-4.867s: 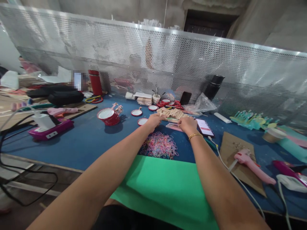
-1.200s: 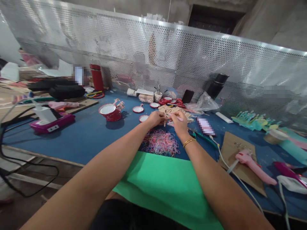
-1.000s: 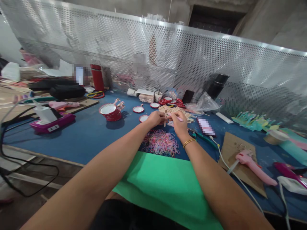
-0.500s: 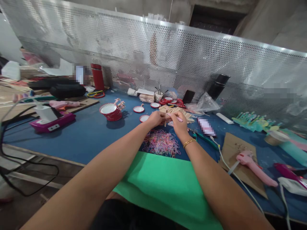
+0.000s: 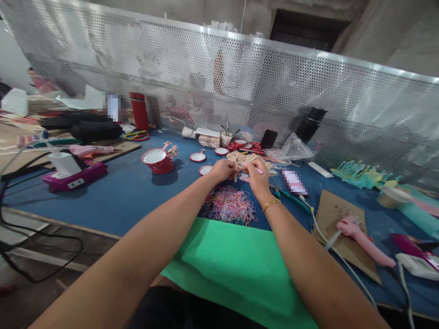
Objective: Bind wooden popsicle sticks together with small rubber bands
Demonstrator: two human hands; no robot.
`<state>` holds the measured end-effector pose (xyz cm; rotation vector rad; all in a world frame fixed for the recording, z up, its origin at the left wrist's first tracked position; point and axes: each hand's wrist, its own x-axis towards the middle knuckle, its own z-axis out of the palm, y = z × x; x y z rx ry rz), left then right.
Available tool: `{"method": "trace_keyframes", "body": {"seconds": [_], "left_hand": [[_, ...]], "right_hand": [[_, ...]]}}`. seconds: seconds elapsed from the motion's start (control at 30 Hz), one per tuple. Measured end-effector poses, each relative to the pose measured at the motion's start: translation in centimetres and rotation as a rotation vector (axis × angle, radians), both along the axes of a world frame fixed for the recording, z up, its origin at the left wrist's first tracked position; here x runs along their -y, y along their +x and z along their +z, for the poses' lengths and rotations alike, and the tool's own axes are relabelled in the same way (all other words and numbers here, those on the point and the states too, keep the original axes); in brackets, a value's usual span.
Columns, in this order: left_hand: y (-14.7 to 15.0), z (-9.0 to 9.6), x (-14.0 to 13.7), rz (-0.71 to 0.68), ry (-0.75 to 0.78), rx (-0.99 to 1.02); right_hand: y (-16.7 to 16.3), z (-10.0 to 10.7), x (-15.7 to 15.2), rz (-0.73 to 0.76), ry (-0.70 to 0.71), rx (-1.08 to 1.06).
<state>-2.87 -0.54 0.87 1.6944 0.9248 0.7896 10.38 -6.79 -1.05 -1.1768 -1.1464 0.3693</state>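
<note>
My left hand [image 5: 222, 172] is closed, pinching a short flat wooden stick [image 5: 236, 172] that stands roughly upright. Just to the right, my right hand [image 5: 258, 178] is wrapped round a slim pink pen-like tool [image 5: 259, 172]; its tip points toward the stick, but I cannot tell whether they touch. Below both hands lies a loose heap of small coloured rubber bands [image 5: 230, 205]. Behind them are scattered flat wooden sticks [image 5: 274, 168]. A red-rimmed white disc [image 5: 205, 170] lies partly hidden beside my left hand.
A stack of red-rimmed discs [image 5: 157, 160] stands on the blue table [image 5: 113, 201] at left. Teal-handled pliers [image 5: 295, 201], a phone [image 5: 295, 182] with its cable and a pink glue gun [image 5: 366, 242] on cardboard lie right. A perforated metal panel [image 5: 164, 68] closes off the back.
My right hand has drawn slightly back from the stick, so the gap between my hands is a little wider. My left hand stays nearly in place.
</note>
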Motion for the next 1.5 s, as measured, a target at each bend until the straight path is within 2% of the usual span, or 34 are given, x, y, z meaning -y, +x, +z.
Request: {"method": "trace_keyframes", "body": {"seconds": [0.4,0.7,0.97,1.27,1.5], "left_hand": [[0.1,-0.2,-0.1,0.002,0.015,0.017],[0.0,-0.7,-0.7,-0.021,0.034,-0.004],[0.2,-0.6,-0.4,-0.011,0.008,0.033],[0.1,-0.2,0.0,-0.008,-0.012,0.058],[0.2,-0.3,-0.2,0.022,-0.024,0.033]], "right_hand": [[-0.9,0.7,0.7,-0.033,0.042,0.152],[0.2,-0.2,0.0,-0.046,0.0,0.023],[-0.9,0.5,0.5,-0.022,0.044,0.132],[-0.1,-0.1,0.1,-0.074,0.002,0.081],[-0.8,0.6,0.6,-0.02,0.045,0.099]]}}
